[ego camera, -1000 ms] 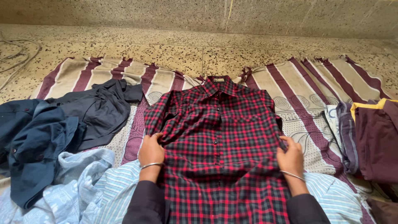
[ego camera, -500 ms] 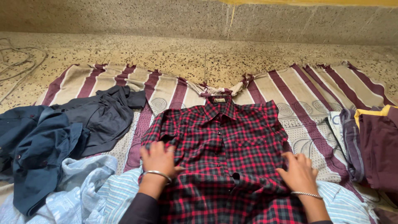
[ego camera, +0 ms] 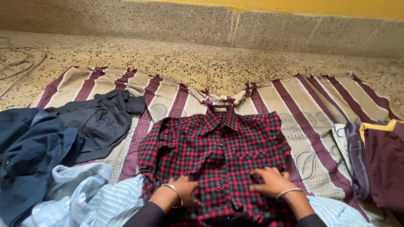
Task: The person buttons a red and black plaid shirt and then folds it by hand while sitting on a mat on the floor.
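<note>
speckled stone floor (ego camera: 202, 59), bearing a striped maroon-and-cream cloth (ego camera: 168, 94) across mid-frame. on the cloth: red plaid shirt (ego camera: 219, 155) at centre, dark navy garments (ego camera: 54, 138) at left, pale blue striped clothing (ego camera: 97, 201) lower left, maroon garment (ego camera: 383, 168) at right edge.

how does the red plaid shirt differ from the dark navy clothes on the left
The red plaid shirt lies spread flat, collar up, under both hands; the dark navy clothes sit crumpled in a heap, untouched. The shirt is checked red and black; the heap is plain. Both rest on the striped sheet.
</note>
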